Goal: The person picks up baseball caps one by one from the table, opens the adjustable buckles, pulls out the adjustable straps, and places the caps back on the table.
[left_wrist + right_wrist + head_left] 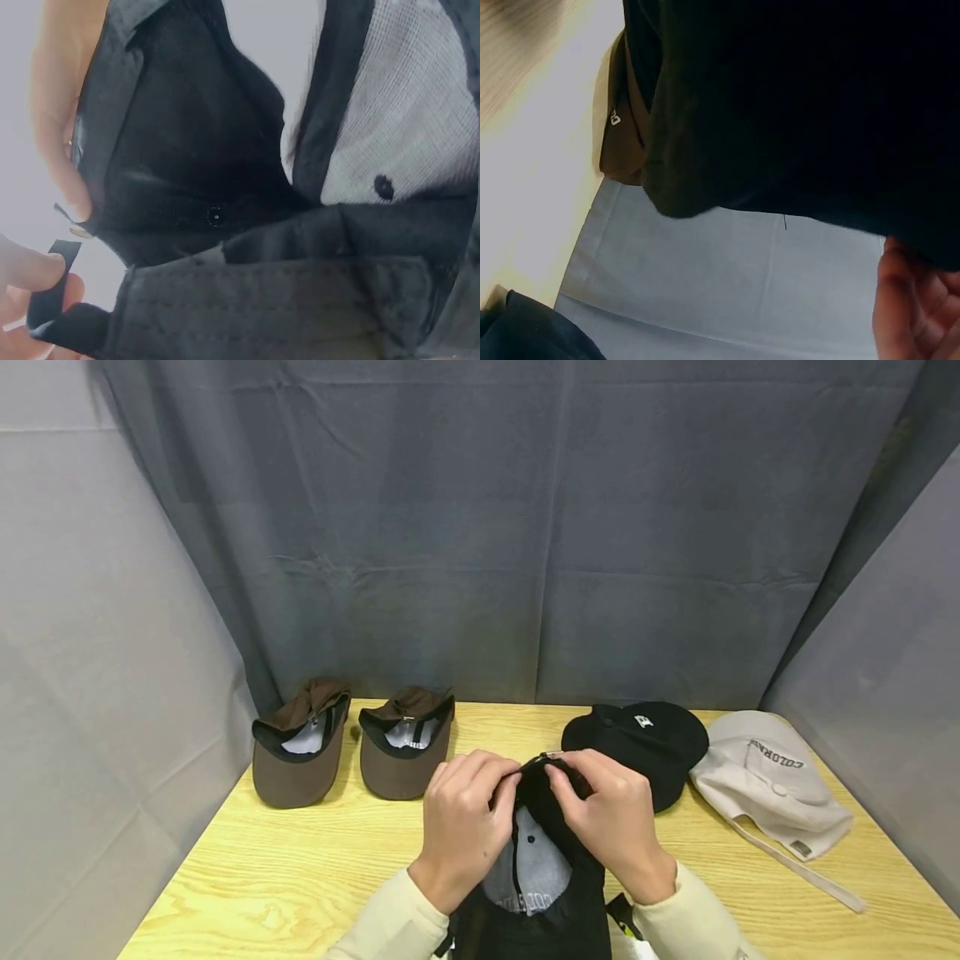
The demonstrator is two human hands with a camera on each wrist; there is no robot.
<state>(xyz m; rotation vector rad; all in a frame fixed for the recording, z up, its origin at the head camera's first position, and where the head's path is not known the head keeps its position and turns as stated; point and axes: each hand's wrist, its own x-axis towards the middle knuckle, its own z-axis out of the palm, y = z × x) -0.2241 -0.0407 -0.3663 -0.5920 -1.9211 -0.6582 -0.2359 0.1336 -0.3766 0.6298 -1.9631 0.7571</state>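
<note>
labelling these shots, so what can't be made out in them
Head view: lower part of the held black cap, cut off by the bottom edge.
Head view: tag on the beige cap, too small to read.
Right wrist view: rest of the dark cloth, cut off by edges.

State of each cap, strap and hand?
Black grey-lined fabric cap: held, inside showing.
Narrow black strap: fastening unclear.
Left brown fabric cap: inside showing.
Right brown fabric cap: inside showing.
Black fabric cap, white emblem: outside showing.
Beige fabric cap, dark lettering: outside showing.
Beige strap: trailing loose.
Left hand: pinching the held cap.
Right hand: same.
</note>
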